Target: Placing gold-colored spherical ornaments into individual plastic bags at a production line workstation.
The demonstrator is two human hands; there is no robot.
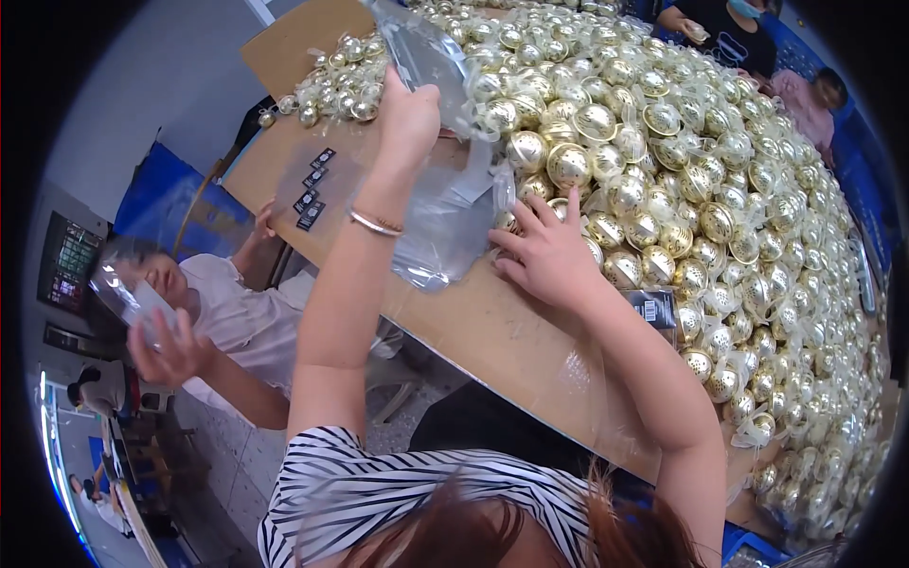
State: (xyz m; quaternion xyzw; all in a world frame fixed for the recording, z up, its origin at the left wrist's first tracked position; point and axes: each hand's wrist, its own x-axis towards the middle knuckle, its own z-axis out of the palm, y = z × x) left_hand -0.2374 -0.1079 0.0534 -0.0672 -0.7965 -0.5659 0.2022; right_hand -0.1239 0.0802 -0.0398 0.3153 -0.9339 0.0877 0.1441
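Note:
My left hand (409,115) is raised over the far side of the table, its fingers closed on a clear plastic bag (424,55). More clear plastic bags (437,237) lie flat on the tabletop between my two arms. My right hand (549,248) rests at the near edge of a large heap of gold perforated balls (568,166), fingers spread. Its fingertips reach the closest balls, and nothing shows in its grasp. Many of the balls have pale sheer ribbon or wrapping around them.
Several small black labels (310,201) lie left on the brown table (473,322). A black card with a barcode (653,310) sits beside my right forearm. At left, a person in a pale top (237,317) holds up a clear bag. Two people are beyond the heap.

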